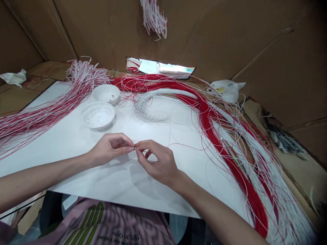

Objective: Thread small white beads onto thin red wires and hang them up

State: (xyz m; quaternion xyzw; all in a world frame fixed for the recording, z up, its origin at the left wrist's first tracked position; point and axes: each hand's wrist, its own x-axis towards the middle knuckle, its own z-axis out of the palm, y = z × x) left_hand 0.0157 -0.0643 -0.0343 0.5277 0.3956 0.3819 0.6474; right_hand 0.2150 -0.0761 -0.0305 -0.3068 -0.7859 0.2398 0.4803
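Observation:
My left hand [112, 148] and my right hand [158, 160] meet fingertip to fingertip above the white table [107, 182]. Both are closed in a pinch. A tiny pale bit shows where the fingertips come together, too small to name. My right hand pinches a thin wire, and a red wire [189, 148] trails rightward from behind that hand. Beyond my left hand stands a white bowl [98, 127] with many small white pieces [98, 115] in it. Another white bowl [95, 92] behind it has a few dark specks inside.
Thick bundles of red wires [208, 122] and white wires [153, 93] curve along the table's back and right side. Red wires with white-covered ends [87, 75] lie at left. A plastic bag [228, 90] sits back right. Cardboard walls [217, 41] enclose the table.

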